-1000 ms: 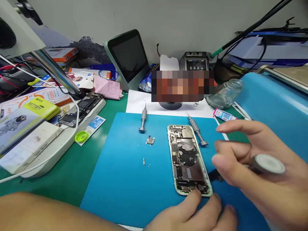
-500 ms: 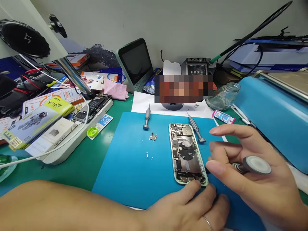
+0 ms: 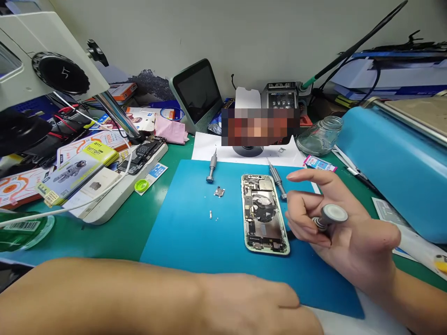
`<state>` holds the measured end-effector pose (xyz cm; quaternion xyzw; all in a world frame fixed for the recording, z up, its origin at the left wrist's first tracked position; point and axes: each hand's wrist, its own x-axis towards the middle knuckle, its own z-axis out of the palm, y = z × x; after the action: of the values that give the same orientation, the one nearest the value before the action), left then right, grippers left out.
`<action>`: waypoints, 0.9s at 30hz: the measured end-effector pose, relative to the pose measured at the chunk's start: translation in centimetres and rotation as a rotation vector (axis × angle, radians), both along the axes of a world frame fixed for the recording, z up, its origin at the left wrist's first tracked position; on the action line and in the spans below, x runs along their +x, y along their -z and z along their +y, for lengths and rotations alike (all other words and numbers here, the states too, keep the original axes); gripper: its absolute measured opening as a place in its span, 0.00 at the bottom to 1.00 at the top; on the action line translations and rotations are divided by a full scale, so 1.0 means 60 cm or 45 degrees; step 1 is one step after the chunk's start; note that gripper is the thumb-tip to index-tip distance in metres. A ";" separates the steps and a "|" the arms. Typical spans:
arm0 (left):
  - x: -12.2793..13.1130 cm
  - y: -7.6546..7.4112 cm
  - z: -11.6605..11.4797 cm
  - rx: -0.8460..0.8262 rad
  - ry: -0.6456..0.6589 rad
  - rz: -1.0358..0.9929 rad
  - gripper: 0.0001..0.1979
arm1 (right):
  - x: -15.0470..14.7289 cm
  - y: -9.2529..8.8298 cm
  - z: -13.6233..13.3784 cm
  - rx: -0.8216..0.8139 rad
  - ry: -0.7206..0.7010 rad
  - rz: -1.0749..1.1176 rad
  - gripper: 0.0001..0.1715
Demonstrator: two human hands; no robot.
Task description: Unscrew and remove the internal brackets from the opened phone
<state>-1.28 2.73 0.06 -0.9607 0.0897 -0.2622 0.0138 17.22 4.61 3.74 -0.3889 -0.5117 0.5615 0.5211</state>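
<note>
An opened phone (image 3: pixel 264 215) with its inner boards bare lies on the blue mat (image 3: pixel 188 232). My right hand (image 3: pixel 349 228) is just to its right, its fingers curled round a grey screwdriver (image 3: pixel 334 214) whose round cap faces me; the index finger and thumb stand away from it. At the bottom edge my left hand (image 3: pixel 254 302) is below the phone and apart from it, its fingers cut off by the frame. Two more screwdrivers, one on the left (image 3: pixel 212 166) and one on the right (image 3: pixel 277 179), lie farther up. A small metal part (image 3: pixel 219 191) and a tiny strip (image 3: pixel 210 215) lie left of the phone.
At left, a battery box (image 3: pixel 80 172) and another phone board (image 3: pixel 143 156) rest on a white base below a microscope stand (image 3: pixel 118 116). A screen (image 3: pixel 199 90) and a glass jar (image 3: pixel 320 135) stand behind. A blue machine (image 3: pixel 387 167) borders the right.
My left hand has come off the phone's lower end and drawn down toward me. My right thumb has swung outward from the fingers, the screwdriver still held. The camera view has shifted a little.
</note>
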 end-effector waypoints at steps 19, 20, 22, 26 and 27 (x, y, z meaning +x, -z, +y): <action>-0.106 0.019 -0.089 -0.647 -1.466 -0.444 0.06 | 0.005 -0.001 0.002 -0.023 -0.096 0.170 0.37; -0.102 0.028 -0.089 -0.602 -1.461 -0.481 0.06 | 0.004 -0.001 0.004 -0.023 -0.095 0.179 0.35; -0.098 0.043 -0.086 -0.481 -1.460 -0.571 0.07 | 0.003 -0.002 0.005 -0.034 -0.094 0.193 0.31; -0.100 0.057 -0.083 -0.258 -1.466 -0.701 0.10 | 0.002 -0.005 0.007 -0.047 -0.082 0.202 0.26; -0.100 0.056 -0.083 -0.230 -1.485 -0.700 0.10 | 0.002 -0.005 0.007 -0.048 -0.081 0.202 0.26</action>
<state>-7.29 -2.25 -3.33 -0.7469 -0.4758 -0.4545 0.0954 17.31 5.05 4.03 -0.3367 -0.4704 0.6162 0.5346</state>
